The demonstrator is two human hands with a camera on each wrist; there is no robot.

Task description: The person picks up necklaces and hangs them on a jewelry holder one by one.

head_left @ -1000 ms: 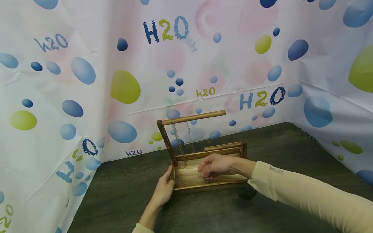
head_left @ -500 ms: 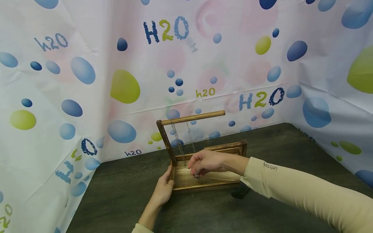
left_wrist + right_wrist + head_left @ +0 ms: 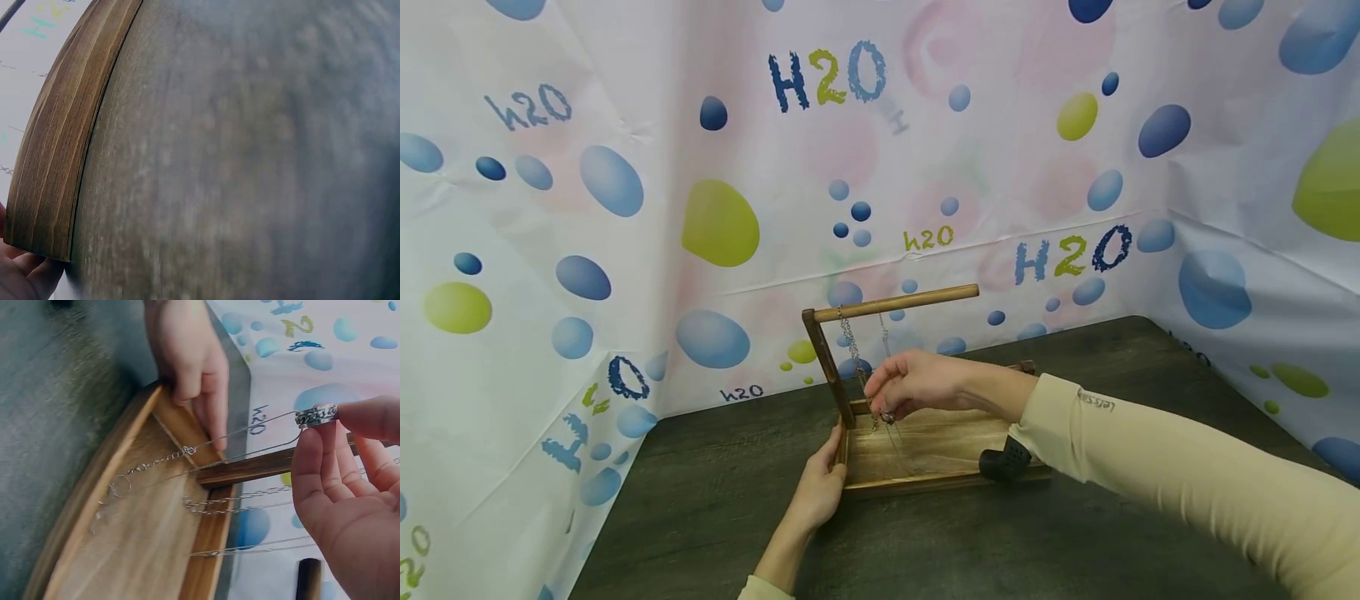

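Observation:
In the head view my right hand (image 3: pixel 917 385) is raised over the wooden jewelry stand (image 3: pixel 925 446), near its left post. Its thumb and fingertips pinch a silver ring (image 3: pixel 316 415) with a chain-link pattern. From this ring a thin silver necklace (image 3: pixel 250 431) hangs, with its clasp and extender low over the tray. My left hand (image 3: pixel 820 490) grips the left end wall of the stand, seen also in the right wrist view as a hand (image 3: pixel 194 362) at the tray's corner. Two chains (image 3: pixel 850 337) hang from the upper wooden bar (image 3: pixel 898 302) beside my right fingers.
The stand sits on a dark wood-patterned table (image 3: pixel 715 475). Behind and beside it hangs a white backdrop (image 3: pixel 647 50) printed with coloured drops. A black wrist camera (image 3: pixel 1004 461) under my right wrist covers part of the tray's front rim.
My right hand has moved left and up from low over the tray, lifting the ring and necklace. The left hand has stayed at the stand's end.

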